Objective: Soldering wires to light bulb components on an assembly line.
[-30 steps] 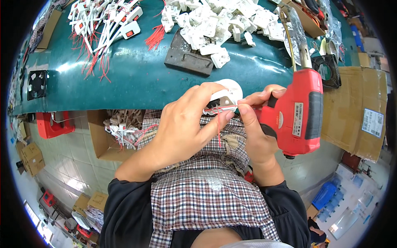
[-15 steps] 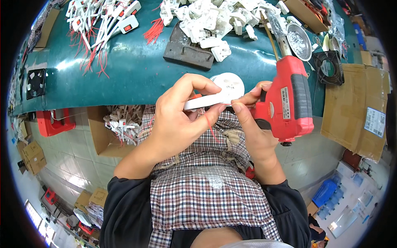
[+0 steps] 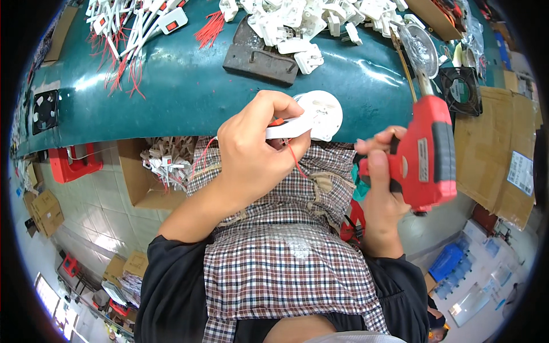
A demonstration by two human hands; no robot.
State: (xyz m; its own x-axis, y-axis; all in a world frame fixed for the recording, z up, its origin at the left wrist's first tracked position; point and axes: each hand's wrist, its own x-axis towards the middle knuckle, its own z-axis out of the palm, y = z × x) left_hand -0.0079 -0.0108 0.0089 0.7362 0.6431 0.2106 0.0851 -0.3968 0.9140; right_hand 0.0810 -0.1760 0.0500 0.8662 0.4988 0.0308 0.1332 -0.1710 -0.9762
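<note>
My left hand [image 3: 251,134] is closed around a white plastic switch housing [image 3: 280,132] with a red switch in its side; a red wire hangs below the fingers. Just past the fingertips, by the housing's end, is a round white plastic part [image 3: 323,114] with small metal contacts; whether the two are joined cannot be told. My right hand [image 3: 380,171], apart from these pieces, grips a red and black soldering gun [image 3: 426,154], its metal barrel pointing away from me. The thumb and forefinger are spread, and the gun hides the other fingers.
White plastic parts [image 3: 297,23] are heaped at the back of the green table [image 3: 171,108], behind a dark metal block [image 3: 260,63]. White switch pieces with red wires [image 3: 134,34] lie back left. A round metal dish [image 3: 423,48] and a black fan [image 3: 460,91] sit at the right.
My right hand has drawn away from the white part to the right, taking the soldering gun with it. The left hand keeps its hold on the housing, nearly in place.
</note>
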